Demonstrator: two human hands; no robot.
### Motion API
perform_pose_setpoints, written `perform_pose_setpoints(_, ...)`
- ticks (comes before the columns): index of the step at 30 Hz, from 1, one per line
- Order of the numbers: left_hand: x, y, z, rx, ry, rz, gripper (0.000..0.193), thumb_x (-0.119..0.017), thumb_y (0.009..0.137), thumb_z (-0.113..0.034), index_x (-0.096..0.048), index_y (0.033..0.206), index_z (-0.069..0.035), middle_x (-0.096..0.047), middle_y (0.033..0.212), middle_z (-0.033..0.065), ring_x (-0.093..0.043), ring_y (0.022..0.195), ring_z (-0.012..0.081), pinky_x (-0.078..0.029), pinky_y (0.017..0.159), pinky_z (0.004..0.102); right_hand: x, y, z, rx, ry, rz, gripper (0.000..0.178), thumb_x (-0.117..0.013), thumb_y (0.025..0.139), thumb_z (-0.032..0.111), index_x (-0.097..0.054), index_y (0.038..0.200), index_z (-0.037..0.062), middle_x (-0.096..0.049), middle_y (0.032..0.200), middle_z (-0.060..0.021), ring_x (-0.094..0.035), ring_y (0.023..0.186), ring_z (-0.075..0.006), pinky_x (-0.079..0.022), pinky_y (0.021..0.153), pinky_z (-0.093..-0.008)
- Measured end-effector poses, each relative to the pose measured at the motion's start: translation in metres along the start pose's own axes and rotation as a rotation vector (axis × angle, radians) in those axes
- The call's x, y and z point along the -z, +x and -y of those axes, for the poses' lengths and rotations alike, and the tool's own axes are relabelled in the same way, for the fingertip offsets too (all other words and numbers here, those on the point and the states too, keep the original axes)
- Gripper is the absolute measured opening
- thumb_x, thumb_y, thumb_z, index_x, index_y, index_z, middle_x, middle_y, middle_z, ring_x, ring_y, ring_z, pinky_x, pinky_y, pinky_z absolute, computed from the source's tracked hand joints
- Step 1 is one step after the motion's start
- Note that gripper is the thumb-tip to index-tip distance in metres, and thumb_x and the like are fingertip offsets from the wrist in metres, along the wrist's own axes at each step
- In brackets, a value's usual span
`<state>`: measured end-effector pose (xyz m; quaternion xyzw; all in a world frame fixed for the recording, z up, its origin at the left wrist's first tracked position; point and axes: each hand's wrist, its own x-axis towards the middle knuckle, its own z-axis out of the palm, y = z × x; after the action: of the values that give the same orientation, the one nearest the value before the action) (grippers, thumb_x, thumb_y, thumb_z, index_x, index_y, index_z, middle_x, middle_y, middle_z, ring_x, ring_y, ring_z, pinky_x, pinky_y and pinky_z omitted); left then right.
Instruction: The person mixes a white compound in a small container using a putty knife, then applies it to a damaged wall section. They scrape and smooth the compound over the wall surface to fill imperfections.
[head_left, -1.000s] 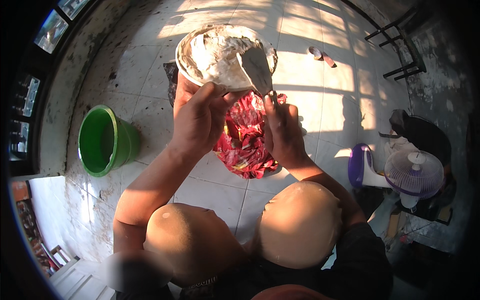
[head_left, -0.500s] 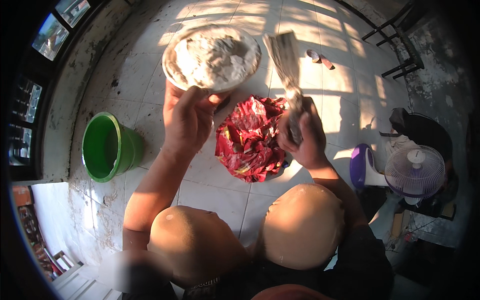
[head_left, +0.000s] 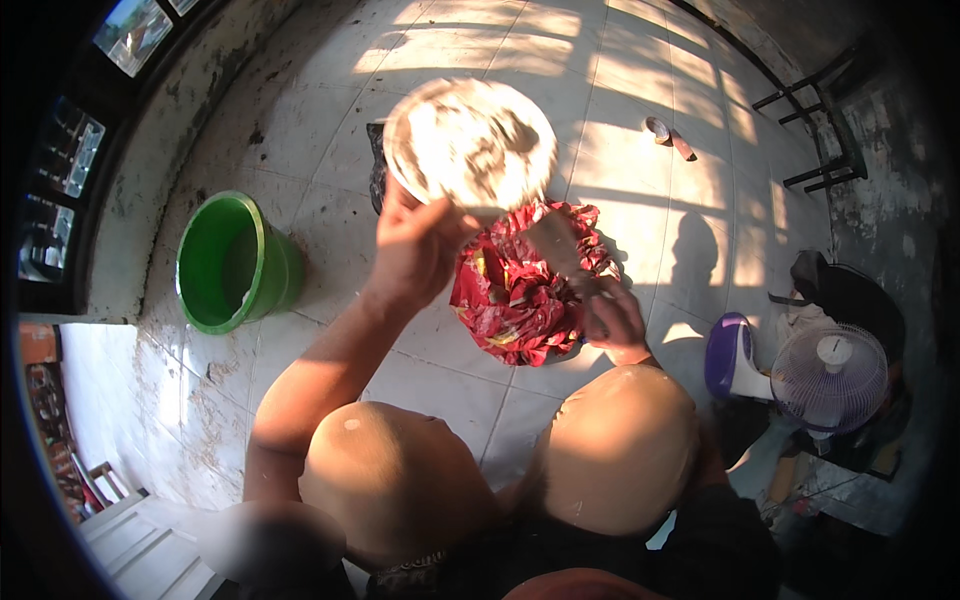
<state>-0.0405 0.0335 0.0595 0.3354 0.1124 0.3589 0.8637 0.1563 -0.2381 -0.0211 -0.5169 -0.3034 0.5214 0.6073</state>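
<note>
My left hand (head_left: 415, 250) grips the near rim of a round, shallow bowl (head_left: 400, 165) and holds it up off the floor. A heap of whitish paste (head_left: 470, 135), like wet plaster or putty, fills the bowl; sunlight and motion blur its surface. In my right hand (head_left: 612, 315) is a putty knife (head_left: 555, 243), its flat blade pointing up and left, below the bowl's right side and apart from it. Beneath the knife, a crumpled red plastic bag (head_left: 515, 300) lies on the tiles.
A green bucket (head_left: 265, 265) stands on the left. On the right are a white and purple fan (head_left: 830, 375) and a dark bag (head_left: 855, 275). A tape roll (head_left: 657, 128) lies farther off, near a black metal frame (head_left: 830, 140) by the wall. A dark object (head_left: 376, 165) sits behind the bowl.
The putty knife has swung down from beside the bowl to above the red bag, and my right hand has lowered. My view has shifted, and the bowl now appears farther right and lower.
</note>
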Motion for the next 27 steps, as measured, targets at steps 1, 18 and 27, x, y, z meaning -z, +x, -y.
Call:
perform_pose_setpoints(1, 0.014, -0.007, 0.015, 0.090, -0.045, 0.042, 0.067, -0.048, 0.099, 0.005, -0.029, 0.161, -0.012, -0.052, 0.153, 0.0173, -0.063, 0.132, 0.0331, -0.065, 0.090, 0.0427, 0.031, -0.022, -0.028, 0.097, -0.091, -0.218, 0.037, -0.058, 0.109, 0.023, -0.053, 0.142, 0.0087, -0.054, 0.075, -0.0011, -0.039, 0.051, -0.0065, -0.031, 0.044, -0.0246)
perform_pose_setpoints(18, 0.111, -0.068, 0.098, 0.799, 1.220, 0.462, 0.070, -0.067, 0.094, -0.003, -0.040, 0.158, -0.007, -0.061, 0.144, 0.0188, -0.067, 0.123, 0.0279, -0.056, 0.103, 0.0395, 0.039, -0.051, -0.021, 0.085, -0.042, -0.897, 0.022, -0.059, 0.108, 0.030, -0.057, 0.111, 0.0087, -0.043, 0.061, 0.0030, -0.034, 0.047, -0.0056, -0.025, 0.044, -0.0244)
perform_pose_setpoints(27, 0.093, 0.148, -0.025, -0.538, 2.151, 0.687, 0.052, -0.073, 0.079, -0.002, -0.074, 0.128, -0.018, -0.072, 0.134, 0.0102, -0.061, 0.134, 0.0292, -0.045, 0.119, 0.0461, 0.031, -0.008, -0.041, 0.045, 0.081, -0.749, 0.026, -0.058, 0.109, 0.028, -0.055, 0.122, 0.0058, -0.046, 0.066, 0.0016, -0.035, 0.048, -0.0054, -0.029, 0.043, -0.0231)
